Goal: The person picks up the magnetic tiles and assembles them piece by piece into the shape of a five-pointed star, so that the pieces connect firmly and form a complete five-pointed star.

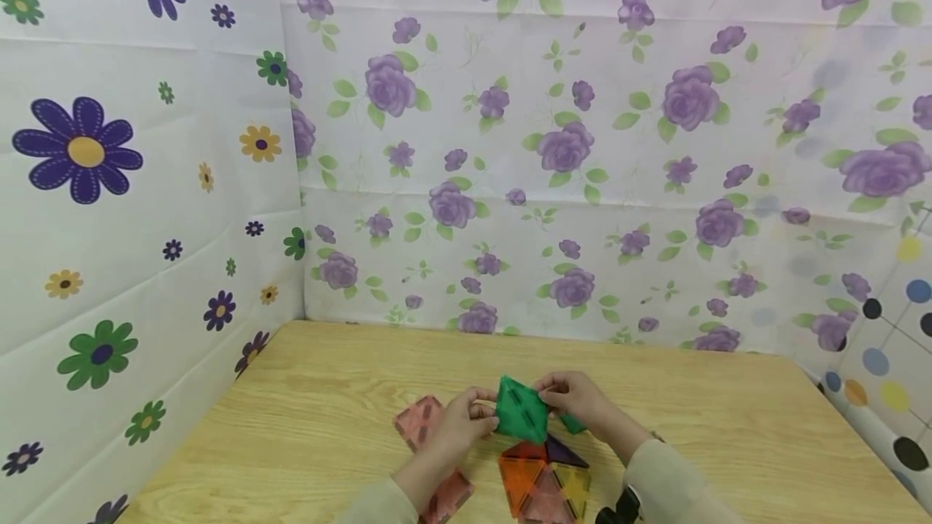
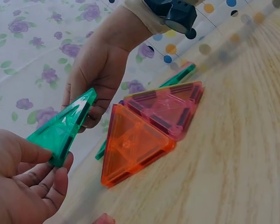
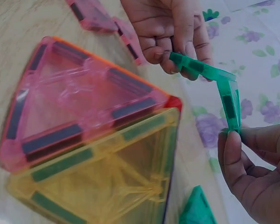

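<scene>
Two green triangular magnetic tiles (image 1: 521, 411) meet edge to edge at an angle, raised above the table. My left hand (image 1: 460, 419) pinches one by its corner between thumb and fingers. On the other side my right hand (image 1: 578, 401) pinches the second tile. Just below them stands a faceted shape of joined triangular tiles: an orange tile (image 1: 520, 479), a pink tile (image 3: 79, 93) and a yellow tile (image 3: 107, 168) face the near side. A red tile (image 1: 526, 450) and a purple tile (image 1: 564, 451) form part of its far side.
Another green tile (image 1: 573, 424) lies behind the shape, partly hidden by my right hand. Pink tiles (image 1: 420, 417) rest on the wooden table (image 1: 313, 419) near my left forearm, which covers part of them. Flower-printed cloth (image 1: 451, 265) hangs along the back edge.
</scene>
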A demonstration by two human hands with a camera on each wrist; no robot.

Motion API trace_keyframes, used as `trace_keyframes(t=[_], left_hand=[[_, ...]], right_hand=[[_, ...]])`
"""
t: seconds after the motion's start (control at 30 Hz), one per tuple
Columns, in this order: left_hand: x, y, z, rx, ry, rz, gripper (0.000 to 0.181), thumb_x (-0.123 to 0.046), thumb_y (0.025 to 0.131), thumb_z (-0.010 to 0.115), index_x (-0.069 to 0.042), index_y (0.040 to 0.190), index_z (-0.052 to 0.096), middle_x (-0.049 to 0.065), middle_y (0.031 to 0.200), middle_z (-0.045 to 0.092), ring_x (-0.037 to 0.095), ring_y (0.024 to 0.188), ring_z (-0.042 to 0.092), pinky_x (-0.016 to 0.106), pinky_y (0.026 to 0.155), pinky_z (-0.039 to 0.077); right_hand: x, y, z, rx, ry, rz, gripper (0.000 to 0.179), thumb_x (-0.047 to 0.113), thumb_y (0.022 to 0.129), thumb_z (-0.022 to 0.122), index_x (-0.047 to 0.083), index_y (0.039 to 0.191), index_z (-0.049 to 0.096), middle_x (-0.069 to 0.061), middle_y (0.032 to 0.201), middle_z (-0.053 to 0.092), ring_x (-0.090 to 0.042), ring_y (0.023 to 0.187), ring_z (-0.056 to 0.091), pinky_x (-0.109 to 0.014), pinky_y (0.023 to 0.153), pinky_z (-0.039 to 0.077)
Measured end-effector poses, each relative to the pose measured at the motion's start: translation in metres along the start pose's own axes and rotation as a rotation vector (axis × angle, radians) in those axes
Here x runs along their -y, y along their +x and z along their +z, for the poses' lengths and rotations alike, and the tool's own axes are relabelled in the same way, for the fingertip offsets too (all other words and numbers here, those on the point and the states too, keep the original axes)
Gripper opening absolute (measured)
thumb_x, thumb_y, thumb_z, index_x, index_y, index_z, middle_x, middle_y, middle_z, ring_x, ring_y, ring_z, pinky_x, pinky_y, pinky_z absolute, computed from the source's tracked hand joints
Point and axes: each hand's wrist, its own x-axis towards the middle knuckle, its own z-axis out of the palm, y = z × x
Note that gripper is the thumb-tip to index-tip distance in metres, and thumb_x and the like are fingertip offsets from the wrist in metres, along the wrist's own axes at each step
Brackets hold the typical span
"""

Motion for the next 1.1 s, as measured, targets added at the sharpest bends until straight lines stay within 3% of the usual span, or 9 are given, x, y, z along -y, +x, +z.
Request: trace_keyframes(t=[0.33, 0.57, 0.93, 1.1], left_hand=[[0.007, -0.004, 0.007, -0.056, 0.13, 0.031, 0.027, 0.001, 0.09, 0.062, -0.003, 0.116, 0.058, 0.007, 0.084, 0.064, 0.012, 0.07, 0.053, 0.025, 0.06, 0.045], [0.011, -0.004, 0.009, -0.048, 0.175, 0.049, 0.025, 0.001, 0.091, 0.06, -0.002, 0.115, 0.057, 0.008, 0.083, 0.064, 0.012, 0.065, 0.05, 0.02, 0.054, 0.039], [0.012, -0.004, 0.012, -0.047, 0.244, 0.051, 0.023, 0.003, 0.09, 0.059, 0.0, 0.113, 0.055, 0.008, 0.084, 0.064, 0.013, 0.067, 0.054, 0.021, 0.055, 0.042], [0.01, -0.005, 0.013, -0.034, 0.228, 0.029, 0.025, 0.001, 0.09, 0.06, 0.001, 0.114, 0.055, 0.009, 0.085, 0.063, 0.016, 0.068, 0.058, 0.026, 0.057, 0.047]], right_hand=[[-0.01, -0.001, 0.008, -0.002, -0.022, 0.017, 0.019, 0.002, 0.096, 0.052, -0.008, 0.108, 0.063, -0.014, 0.095, 0.068, -0.011, 0.07, 0.059, -0.037, 0.067, 0.056], [-0.013, -0.002, 0.012, -0.022, -0.04, 0.049, 0.018, 0.001, 0.096, 0.053, -0.005, 0.107, 0.065, -0.012, 0.092, 0.067, -0.011, 0.071, 0.06, -0.033, 0.066, 0.056], [-0.017, 0.0, 0.019, -0.01, -0.083, 0.046, 0.017, 0.003, 0.096, 0.053, -0.004, 0.104, 0.066, -0.009, 0.084, 0.066, -0.013, 0.059, 0.047, -0.025, 0.053, 0.041], [-0.019, 0.001, 0.02, -0.001, -0.108, 0.049, 0.017, 0.004, 0.096, 0.053, -0.002, 0.103, 0.067, -0.008, 0.087, 0.067, -0.014, 0.063, 0.05, -0.026, 0.054, 0.042]])
